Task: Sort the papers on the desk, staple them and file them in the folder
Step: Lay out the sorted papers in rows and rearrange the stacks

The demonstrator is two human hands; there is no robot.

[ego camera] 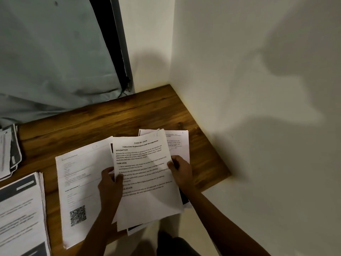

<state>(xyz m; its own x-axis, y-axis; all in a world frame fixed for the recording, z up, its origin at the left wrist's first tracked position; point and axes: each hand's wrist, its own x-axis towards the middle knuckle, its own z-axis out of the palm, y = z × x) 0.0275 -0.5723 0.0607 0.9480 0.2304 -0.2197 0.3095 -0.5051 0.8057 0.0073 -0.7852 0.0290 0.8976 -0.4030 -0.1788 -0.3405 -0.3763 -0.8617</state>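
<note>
desk (129, 115): wooden, tucked into a wall corner
dark-header stack (20, 209): on the desk's near-left end
QR-code sheet (81, 182): lying flat, just right of that stack
printed sheet (145, 182): held over the desk's right side, with more pages underneath
left hand (109, 183): pinching its left edge
right hand (180, 170): gripping its right edge

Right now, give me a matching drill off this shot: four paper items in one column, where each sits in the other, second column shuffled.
Things
1. task sheet
2. QR-code sheet
3. dark-banner stack
4. half-hidden sheet

Places
A. bottom-left of the view, on the desk
B. lying flat on the desk, just left of the task sheet
C. gripped at its side edges by the left hand and the right hand
D. sticking out from behind the task sheet, towards the wall

Pairs: 1-C, 2-B, 3-A, 4-D
</note>
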